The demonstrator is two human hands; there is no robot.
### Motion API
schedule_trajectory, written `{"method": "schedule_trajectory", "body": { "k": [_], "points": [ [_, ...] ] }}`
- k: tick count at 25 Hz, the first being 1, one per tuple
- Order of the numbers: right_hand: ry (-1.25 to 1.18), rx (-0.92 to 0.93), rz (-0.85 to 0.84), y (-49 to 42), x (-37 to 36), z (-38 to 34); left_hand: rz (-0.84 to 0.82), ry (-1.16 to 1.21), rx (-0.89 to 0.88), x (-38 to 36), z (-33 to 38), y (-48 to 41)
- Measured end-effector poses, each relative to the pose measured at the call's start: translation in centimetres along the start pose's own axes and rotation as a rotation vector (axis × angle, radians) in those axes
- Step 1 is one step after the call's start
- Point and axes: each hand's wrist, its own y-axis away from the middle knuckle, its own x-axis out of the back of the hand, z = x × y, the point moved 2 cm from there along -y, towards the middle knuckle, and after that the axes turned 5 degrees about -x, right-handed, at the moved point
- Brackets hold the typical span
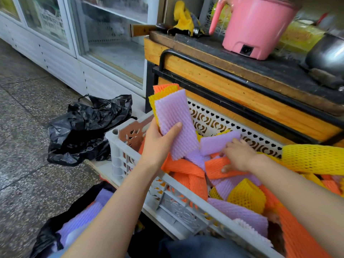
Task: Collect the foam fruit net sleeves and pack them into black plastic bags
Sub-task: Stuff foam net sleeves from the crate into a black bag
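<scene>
Head view: speckled floor (28, 164), crate (117, 157); left fingers (176, 127) clasp sleeve stack (173, 108), right fingers (235, 141) spread on sleeves (186, 166).

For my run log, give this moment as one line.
left hand grips purple, yellow, orange foam net sleeves | right hand touches purple foam sleeve in grey plastic crate

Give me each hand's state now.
Left hand: grips a stack of sleeves, purple on top.
Right hand: on loose sleeves in the crate; grip cannot be told.
</scene>
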Motion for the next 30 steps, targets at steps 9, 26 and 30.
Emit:
{"method": "schedule_trajectory", "body": {
  "k": [9,26,30],
  "points": [
    [-0.044,-0.072,-0.035,2.8,-0.7,1.2,-0.045,-0.05,0.056,1.3,0.8,1.7],
    [-1.569,0.214,0.607,10.1,15.9,-16.9,0.238,-0.158,0.023,11.7,3.8,4.8],
    [-1.943,0.251,0.228,8.2,13.3,-22.5,0.41,-0.443,0.234,18.2,1.7,6.4]
  ]
}}
